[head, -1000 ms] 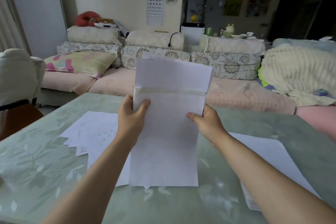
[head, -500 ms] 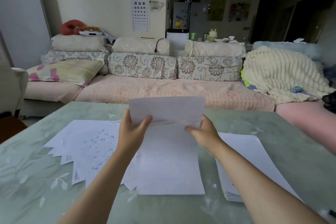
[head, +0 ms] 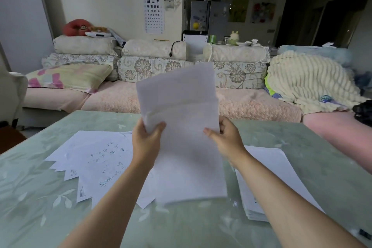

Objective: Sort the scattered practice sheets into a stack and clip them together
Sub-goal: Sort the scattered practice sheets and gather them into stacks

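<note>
Practice sheets [head: 181, 127] — where are they, and what has hold of them?

One bundle [head: 187, 167] of them stands upright in the air above a pale green table [head: 181, 227], its lower edge close to the tabletop. The left hand [head: 146, 143] pinches the left edge, thumb in front and fingers curled behind. The right hand [head: 227, 141] grips the right edge the same way. A fanned spread [head: 96, 159] lies flat to the left, and a squared stack [head: 271, 177] lies to the right.

What would make this step go well?

Probably loosening both grips slightly and tapping the lower edge on the table so the pages drop level — the top edges look stepped. Then the bundle can go squarely onto the stack, corners matched, before any clip.
</note>
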The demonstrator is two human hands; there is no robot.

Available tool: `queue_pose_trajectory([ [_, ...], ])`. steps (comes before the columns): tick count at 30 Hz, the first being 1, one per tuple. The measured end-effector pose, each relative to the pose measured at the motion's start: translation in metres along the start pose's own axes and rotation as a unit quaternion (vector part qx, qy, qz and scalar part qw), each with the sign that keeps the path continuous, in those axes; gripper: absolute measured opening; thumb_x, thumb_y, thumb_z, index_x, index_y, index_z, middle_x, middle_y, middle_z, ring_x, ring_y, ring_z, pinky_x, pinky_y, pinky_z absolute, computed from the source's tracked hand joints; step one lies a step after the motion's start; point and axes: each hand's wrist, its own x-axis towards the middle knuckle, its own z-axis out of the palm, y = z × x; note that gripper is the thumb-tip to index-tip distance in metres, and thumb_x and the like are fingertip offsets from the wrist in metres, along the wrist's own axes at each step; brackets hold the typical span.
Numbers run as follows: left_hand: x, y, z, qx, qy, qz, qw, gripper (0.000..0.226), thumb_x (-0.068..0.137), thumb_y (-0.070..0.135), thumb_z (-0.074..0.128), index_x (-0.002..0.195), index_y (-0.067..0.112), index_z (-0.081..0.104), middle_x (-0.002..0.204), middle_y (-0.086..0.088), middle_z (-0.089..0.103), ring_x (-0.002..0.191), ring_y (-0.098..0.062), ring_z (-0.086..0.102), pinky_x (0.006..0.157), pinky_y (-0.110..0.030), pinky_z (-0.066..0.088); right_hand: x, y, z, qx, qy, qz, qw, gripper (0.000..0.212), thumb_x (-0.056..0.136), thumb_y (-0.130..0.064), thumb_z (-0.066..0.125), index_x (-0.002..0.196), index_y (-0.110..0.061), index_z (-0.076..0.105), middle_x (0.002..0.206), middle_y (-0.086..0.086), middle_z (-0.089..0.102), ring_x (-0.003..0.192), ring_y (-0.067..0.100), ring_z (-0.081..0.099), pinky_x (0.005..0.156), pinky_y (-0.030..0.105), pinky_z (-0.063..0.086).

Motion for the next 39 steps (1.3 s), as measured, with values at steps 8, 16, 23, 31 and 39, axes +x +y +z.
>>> queue_pose_trajectory([
  [8, 0.000, 0.007, 0.002, 0.011, -0.044, 0.056, 0.997, 0.045, 0.081, 0.023, 0.077, 0.113, 0.037, 0.048, 0.104, 0.018, 0.063, 0.095, 0.002, 0.063, 0.076, -0.025, 0.053, 0.005, 0.003, -0.006, -0.058, -0.024, 0.021, 0.998, 0.034, 0.086, -0.026, 0.074, 0.119, -0.025, 0.063, 0.112, -0.010, 0.072, 0.104, 0.008, 0.068, 0.093, 0.031, 0.051],
  [16, -0.005, -0.011, 0.009, 0.104, -0.063, 0.019, 0.992, 0.041, 0.084, 0.032, 0.073, 0.112, 0.025, 0.044, 0.098, 0.020, 0.057, 0.088, 0.004, 0.057, 0.062, -0.020, 0.044, -0.003, 0.015, -0.010, -0.057, -0.001, 0.061, 0.997, 0.031, 0.088, -0.017, 0.071, 0.117, -0.023, 0.063, 0.108, -0.006, 0.074, 0.100, 0.014, 0.070, 0.089, 0.033, 0.055],
  [23, -0.003, 0.007, 0.021, 0.071, 0.005, 0.099, 0.993, 0.017, 0.090, 0.026, 0.064, 0.097, 0.019, 0.050, 0.089, 0.001, 0.061, 0.078, -0.011, 0.060, 0.065, -0.029, 0.047, 0.009, -0.005, -0.005, -0.034, 0.069, 0.003, 0.997, 0.027, 0.088, -0.005, 0.063, 0.111, -0.021, 0.065, 0.101, -0.006, 0.074, 0.091, 0.007, 0.070, 0.074, 0.020, 0.053],
  [31, -0.007, -0.031, 0.019, 0.176, -0.082, -0.001, 0.981, 0.026, 0.091, 0.019, 0.061, 0.109, 0.021, 0.042, 0.093, 0.006, 0.053, 0.079, -0.007, 0.055, 0.056, -0.019, 0.037, -0.002, 0.033, -0.007, -0.134, -0.022, 0.090, 0.987, 0.035, 0.088, -0.016, 0.058, 0.122, -0.024, 0.056, 0.115, -0.008, 0.068, 0.108, 0.015, 0.064, 0.097, 0.038, 0.050],
  [39, -0.001, -0.021, 0.026, 0.199, -0.117, -0.046, 0.972, 0.012, 0.089, 0.007, 0.041, 0.100, 0.011, 0.040, 0.080, -0.001, 0.049, 0.065, -0.020, 0.048, 0.055, -0.032, 0.038, -0.001, 0.026, -0.013, -0.140, 0.000, 0.102, 0.985, 0.028, 0.091, -0.009, 0.051, 0.118, -0.016, 0.054, 0.109, 0.003, 0.066, 0.097, 0.020, 0.063, 0.083, 0.034, 0.050],
])
